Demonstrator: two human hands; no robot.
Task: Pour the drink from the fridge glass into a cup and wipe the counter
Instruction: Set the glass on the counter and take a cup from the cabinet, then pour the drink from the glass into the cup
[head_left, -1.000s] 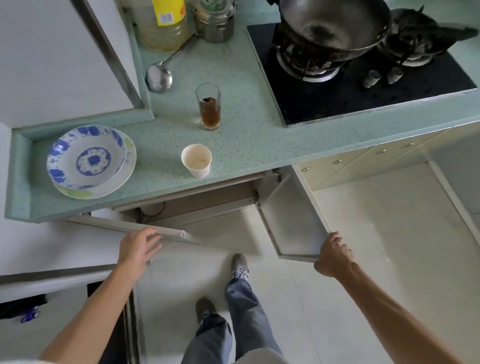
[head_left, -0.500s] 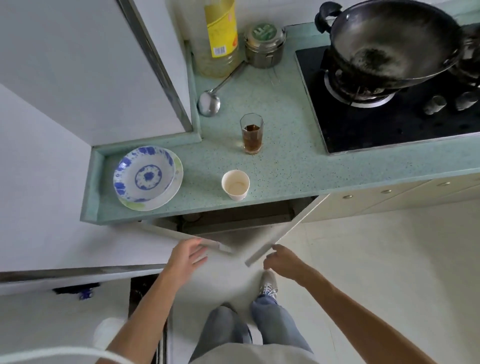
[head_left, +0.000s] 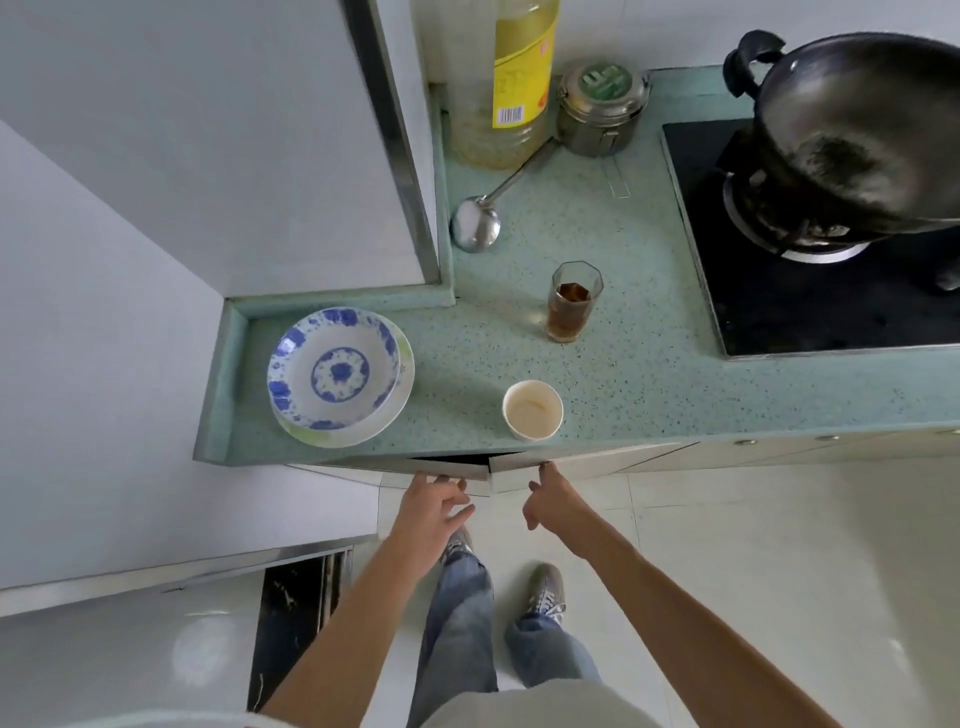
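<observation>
A clear glass (head_left: 571, 304) with brown drink in its lower half stands on the green speckled counter (head_left: 639, 374). A white paper cup (head_left: 532, 410) stands nearer the counter's front edge, with pale residue inside. Below the counter, two cabinet doors (head_left: 511, 470) are almost closed. My left hand (head_left: 434, 506) presses its spread fingertips on the left door. My right hand (head_left: 553, 501) touches the right door with its fingers apart. Neither hand holds anything. No cloth is in view.
Stacked blue-patterned plates (head_left: 337, 374) sit at the counter's left end. A ladle (head_left: 480, 221), an oil bottle (head_left: 506, 83) and a metal tin (head_left: 602, 106) stand at the back. A black wok (head_left: 857, 130) sits on the hob (head_left: 810, 291) to the right. My feet are on the pale tiled floor.
Both cabinet doors have swung from wide open to nearly closed, pushed by my hands. My hands have come together under the counter. The view has shifted left and closer.
</observation>
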